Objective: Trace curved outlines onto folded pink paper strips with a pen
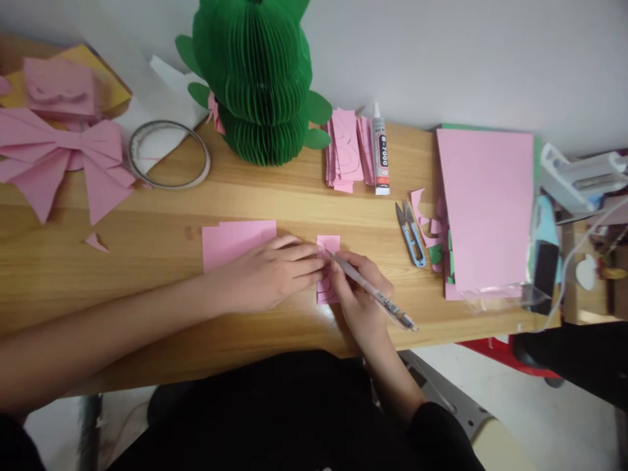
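Note:
A narrow pink paper strip [328, 296] with dark curved lines lies on the wooden table in front of me. My right hand [364, 294] grips a slim, light-barrelled pen [375, 292], its tip down at the strip's upper part. Stretched out flat, my left hand [275, 271] rests its fingertips on the strip's left edge. Under and behind the left wrist are pink paper sheets [238, 241], partly covered by the forearm.
Thread snips [411, 234] and paper scraps lie to the right, before a stack of pink sheets [485, 203]. Behind stand a green honeycomb paper figure [260, 85], drawn pink strips [346, 144] and a B-7000 glue tube [381, 154]. Leftward are a tape roll [206, 167] and pink bow [63, 147].

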The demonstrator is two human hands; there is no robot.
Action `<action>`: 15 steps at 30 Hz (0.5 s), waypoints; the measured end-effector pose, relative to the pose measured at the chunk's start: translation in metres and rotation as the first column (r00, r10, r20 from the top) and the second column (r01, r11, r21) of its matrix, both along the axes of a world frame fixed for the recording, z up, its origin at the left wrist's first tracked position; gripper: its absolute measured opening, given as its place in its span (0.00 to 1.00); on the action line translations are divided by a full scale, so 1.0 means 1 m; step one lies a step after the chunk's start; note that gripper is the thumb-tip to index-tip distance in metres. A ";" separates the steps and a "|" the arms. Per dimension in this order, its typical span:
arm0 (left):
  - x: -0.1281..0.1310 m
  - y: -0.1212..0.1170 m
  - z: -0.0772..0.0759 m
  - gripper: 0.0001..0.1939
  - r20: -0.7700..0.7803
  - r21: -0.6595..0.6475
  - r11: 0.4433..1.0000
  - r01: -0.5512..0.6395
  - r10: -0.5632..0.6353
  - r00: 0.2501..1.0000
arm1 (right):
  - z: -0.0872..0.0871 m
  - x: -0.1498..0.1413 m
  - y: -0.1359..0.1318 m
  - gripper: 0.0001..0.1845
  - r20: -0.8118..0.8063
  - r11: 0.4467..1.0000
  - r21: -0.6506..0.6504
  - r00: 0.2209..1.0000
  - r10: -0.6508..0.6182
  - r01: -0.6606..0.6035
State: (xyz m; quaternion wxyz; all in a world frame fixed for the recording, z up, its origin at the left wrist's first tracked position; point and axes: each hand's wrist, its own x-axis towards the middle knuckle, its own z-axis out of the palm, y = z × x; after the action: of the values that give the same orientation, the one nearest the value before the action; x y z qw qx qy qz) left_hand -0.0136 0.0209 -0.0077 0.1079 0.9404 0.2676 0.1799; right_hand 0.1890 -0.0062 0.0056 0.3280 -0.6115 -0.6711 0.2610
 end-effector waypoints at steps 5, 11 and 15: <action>0.000 0.000 -0.001 0.17 -0.002 -0.024 1.000 -0.003 0.003 1.000 | 0.002 0.000 0.003 0.05 0.014 1.000 0.017 1.000 0.020 -0.020; 0.000 -0.001 -0.003 0.17 0.038 -0.026 1.000 -0.005 0.006 0.999 | 0.001 0.004 0.001 0.04 0.053 0.999 0.044 0.998 0.024 -0.026; 0.000 -0.001 -0.002 0.16 0.029 -0.038 0.999 0.000 0.001 1.000 | 0.001 0.006 0.000 0.05 0.063 1.000 0.031 0.998 -0.002 0.000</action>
State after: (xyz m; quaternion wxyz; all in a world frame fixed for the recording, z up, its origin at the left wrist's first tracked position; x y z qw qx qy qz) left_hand -0.0134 0.0199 -0.0095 0.1298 0.9355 0.2695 0.1883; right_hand 0.1948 -0.0058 0.0070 0.3160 -0.6146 -0.6848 0.2311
